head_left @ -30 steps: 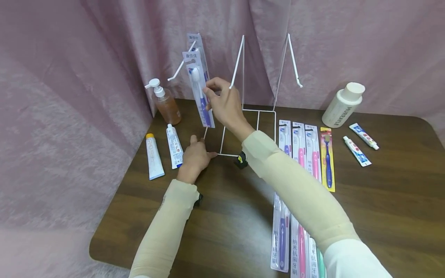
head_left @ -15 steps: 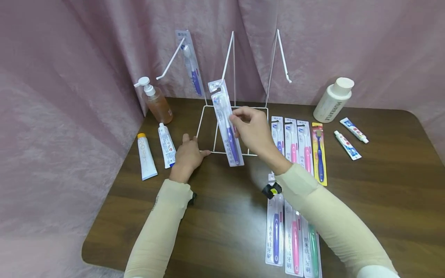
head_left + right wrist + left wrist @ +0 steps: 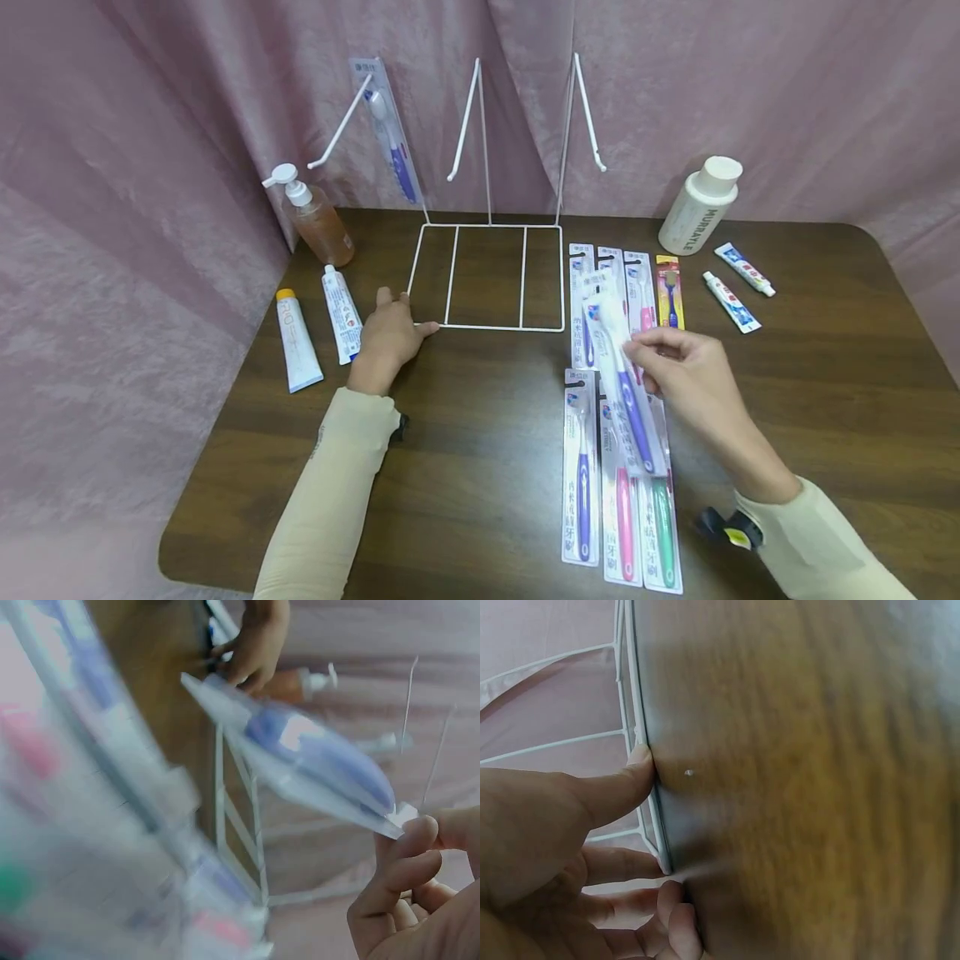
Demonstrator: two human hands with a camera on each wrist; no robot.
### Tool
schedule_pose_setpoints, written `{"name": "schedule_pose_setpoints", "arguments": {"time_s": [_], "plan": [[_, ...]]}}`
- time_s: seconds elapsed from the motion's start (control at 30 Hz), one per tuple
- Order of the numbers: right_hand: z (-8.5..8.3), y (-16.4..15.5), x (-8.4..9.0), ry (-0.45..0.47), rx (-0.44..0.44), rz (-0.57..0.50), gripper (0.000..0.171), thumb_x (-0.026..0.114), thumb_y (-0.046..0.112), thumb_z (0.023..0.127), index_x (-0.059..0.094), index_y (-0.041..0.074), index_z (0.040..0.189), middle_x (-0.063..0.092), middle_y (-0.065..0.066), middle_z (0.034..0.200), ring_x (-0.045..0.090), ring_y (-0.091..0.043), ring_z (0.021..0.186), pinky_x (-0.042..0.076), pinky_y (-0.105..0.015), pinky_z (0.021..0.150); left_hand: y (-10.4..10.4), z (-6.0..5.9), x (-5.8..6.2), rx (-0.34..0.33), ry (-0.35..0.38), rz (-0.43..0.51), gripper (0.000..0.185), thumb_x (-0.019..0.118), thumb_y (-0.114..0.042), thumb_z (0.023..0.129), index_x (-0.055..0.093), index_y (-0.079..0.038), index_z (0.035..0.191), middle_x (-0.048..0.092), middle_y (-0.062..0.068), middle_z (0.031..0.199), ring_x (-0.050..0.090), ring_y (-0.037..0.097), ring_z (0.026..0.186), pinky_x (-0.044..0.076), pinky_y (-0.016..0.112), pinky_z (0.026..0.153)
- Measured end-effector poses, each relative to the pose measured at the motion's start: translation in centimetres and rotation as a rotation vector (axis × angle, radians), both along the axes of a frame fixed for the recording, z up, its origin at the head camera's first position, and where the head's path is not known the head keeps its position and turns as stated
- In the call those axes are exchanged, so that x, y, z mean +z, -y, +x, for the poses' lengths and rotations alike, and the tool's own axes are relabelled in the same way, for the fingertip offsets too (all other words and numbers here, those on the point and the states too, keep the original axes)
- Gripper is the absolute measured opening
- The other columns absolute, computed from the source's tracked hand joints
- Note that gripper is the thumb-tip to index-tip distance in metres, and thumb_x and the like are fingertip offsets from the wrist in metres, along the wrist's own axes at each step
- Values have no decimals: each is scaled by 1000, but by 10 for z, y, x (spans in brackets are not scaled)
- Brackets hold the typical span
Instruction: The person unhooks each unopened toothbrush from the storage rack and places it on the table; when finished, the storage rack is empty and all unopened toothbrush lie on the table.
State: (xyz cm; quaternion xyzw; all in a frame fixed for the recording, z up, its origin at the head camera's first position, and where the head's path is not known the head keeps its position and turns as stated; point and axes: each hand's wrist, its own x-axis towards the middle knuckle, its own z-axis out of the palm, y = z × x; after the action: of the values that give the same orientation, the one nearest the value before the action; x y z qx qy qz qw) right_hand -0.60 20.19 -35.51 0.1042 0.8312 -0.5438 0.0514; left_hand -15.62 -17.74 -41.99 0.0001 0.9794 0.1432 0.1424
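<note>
A white wire rack point(image 3: 487, 327) with three hooks stands at the back of the brown table point(image 3: 480, 467). One packaged purple toothbrush point(image 3: 386, 133) hangs on its left hook. My left hand point(image 3: 390, 329) lies flat on the table, and its thumb point(image 3: 634, 776) presses the rack's front left corner point(image 3: 656, 825). My right hand point(image 3: 652, 362) pinches another packaged purple toothbrush point(image 3: 626, 392) by its edge, tilted just above the rows of packaged toothbrushes point(image 3: 583, 475) lying right of the rack. In the right wrist view the held pack point(image 3: 315, 761) sticks out from my fingertips point(image 3: 409, 844).
A pump bottle of amber liquid point(image 3: 318, 221) and two toothpaste tubes point(image 3: 297, 342) point(image 3: 341, 312) lie left of the rack. A white bottle point(image 3: 697, 208) and two small tubes point(image 3: 731, 302) are at the back right. Pink curtain surrounds the table.
My right hand has carried a packaged purple toothbrush from the rack's left hook down and right to above the packs on the table. The left hand has stayed on the rack's corner.
</note>
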Motion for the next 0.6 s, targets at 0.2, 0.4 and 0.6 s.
{"name": "schedule_pose_setpoints", "arguments": {"time_s": [0.2, 0.4, 0.6], "plan": [[49, -44, -27, 166, -96, 23, 30, 71, 25, 113, 82, -1, 124, 61, 10, 68, 57, -8, 64, 49, -28, 58, 1, -3, -1, -1, -10, 0, 93, 74, -50, 111, 38, 9, 173, 38, 33, 163, 75, 51, 116, 62, 60, 106], [77, -67, -55, 279, -163, -53, 17, 73, 21, 112, 87, 18, 103, 62, 10, 67, 57, -5, 66, 52, -24, 61, -3, 4, 7, -2, -11, -7, 91, 72, -47, 113, 36, 11, 173, 37, 35, 165, 74, 52, 115, 62, 61, 107], [89, -73, -73, 345, -193, -42, 18, 72, 17, 112, 87, 9, 108, 66, 10, 68, 60, -4, 66, 56, -23, 63, -9, 12, 15, 4, -5, -12, 89, 70, -45, 115, 33, 11, 174, 37, 35, 165, 74, 52, 116, 62, 60, 107]]}}
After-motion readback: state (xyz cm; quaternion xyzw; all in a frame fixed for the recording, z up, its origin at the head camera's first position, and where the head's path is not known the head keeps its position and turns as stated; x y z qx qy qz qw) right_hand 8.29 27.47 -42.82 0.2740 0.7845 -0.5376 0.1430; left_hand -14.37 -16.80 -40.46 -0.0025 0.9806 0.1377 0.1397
